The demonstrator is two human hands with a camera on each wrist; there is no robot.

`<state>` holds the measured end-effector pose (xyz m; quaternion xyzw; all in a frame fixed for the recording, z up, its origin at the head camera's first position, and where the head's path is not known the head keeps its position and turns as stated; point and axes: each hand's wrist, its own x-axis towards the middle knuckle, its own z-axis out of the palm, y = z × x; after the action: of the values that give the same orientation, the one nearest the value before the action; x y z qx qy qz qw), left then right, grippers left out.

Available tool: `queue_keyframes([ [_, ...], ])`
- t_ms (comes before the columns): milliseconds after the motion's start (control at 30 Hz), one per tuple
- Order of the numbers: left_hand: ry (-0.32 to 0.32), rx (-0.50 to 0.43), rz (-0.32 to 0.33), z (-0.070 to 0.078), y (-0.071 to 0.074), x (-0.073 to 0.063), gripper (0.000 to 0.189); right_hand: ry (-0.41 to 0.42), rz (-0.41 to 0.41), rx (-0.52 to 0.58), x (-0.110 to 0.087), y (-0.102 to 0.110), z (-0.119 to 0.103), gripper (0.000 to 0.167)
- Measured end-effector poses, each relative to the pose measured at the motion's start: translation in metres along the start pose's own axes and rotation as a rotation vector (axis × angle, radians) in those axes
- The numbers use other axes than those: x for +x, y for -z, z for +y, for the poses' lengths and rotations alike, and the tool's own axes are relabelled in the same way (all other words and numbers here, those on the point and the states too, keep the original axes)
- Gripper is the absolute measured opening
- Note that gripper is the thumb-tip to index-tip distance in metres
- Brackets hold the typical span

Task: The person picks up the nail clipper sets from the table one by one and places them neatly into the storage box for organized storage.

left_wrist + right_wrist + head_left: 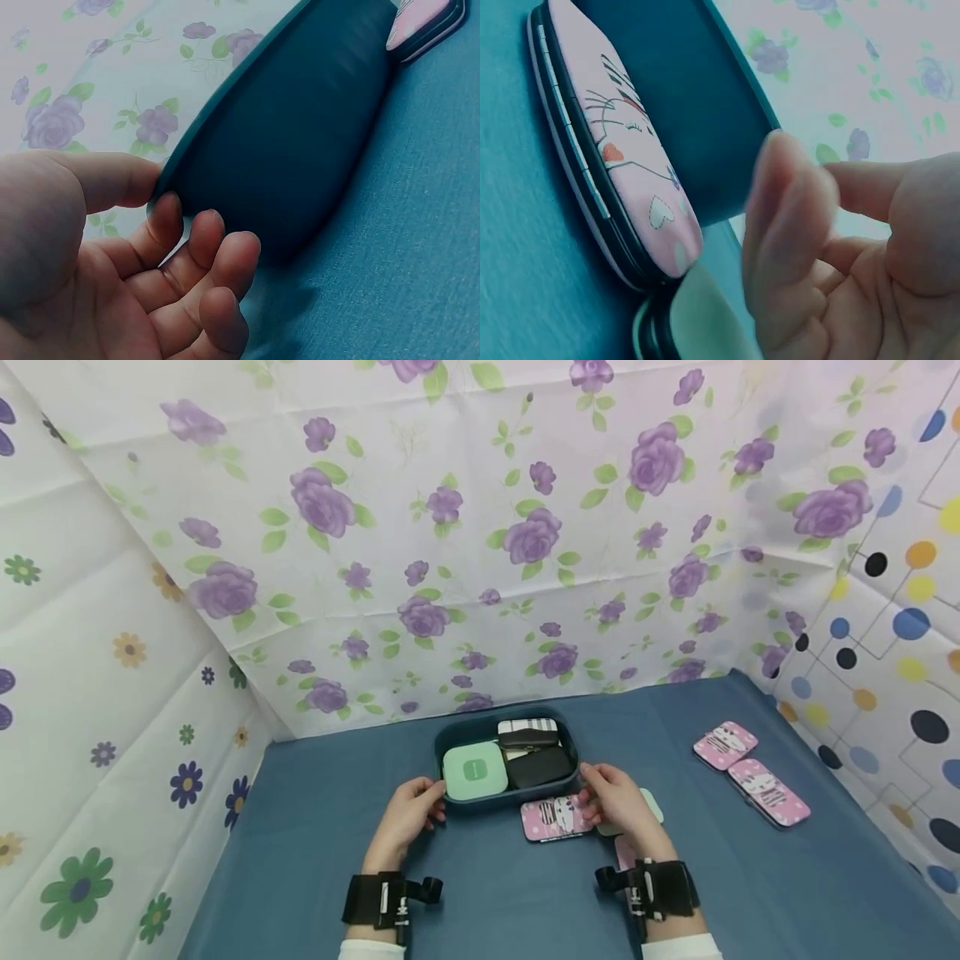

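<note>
On the blue worktop (307, 868): navy bin (285, 135) w/ mint case (475, 772) inside, L hand (407, 814) fingers pinching its left end, R hand (621, 802) fingers pinching the right, pink tin (553, 819) just in front.

Between my left hand (408, 810) and right hand (618, 797) I count one bin (277, 135), containing one mint case (475, 770), one black case (540, 768) and one plaid-and-dark case (528, 738). One pink case (555, 818) lies beside my right fingers, two pink cases (725, 746) farther right; one second mint case (651, 806) sits behind that hand.
</note>
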<state>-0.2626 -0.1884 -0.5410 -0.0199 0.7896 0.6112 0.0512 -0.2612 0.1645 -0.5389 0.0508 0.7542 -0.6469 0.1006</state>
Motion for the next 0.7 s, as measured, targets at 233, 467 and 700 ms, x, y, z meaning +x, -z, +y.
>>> queue_keyframes([
  [233,-0.009,0.000,-0.015,0.003,0.000,0.003,0.032,0.069,-0.022,-0.277,-0.009,0.006,-0.008,0.044],
  [467,0.006,0.000,-0.013,0.004,0.001,0.001,0.034,0.236,-0.069,-0.605,-0.019,0.018,-0.017,0.054],
  [700,0.019,-0.008,-0.015,0.000,0.001,-0.001,0.032,0.460,-0.126,-0.856,-0.024,-0.016,-0.010,0.053],
])
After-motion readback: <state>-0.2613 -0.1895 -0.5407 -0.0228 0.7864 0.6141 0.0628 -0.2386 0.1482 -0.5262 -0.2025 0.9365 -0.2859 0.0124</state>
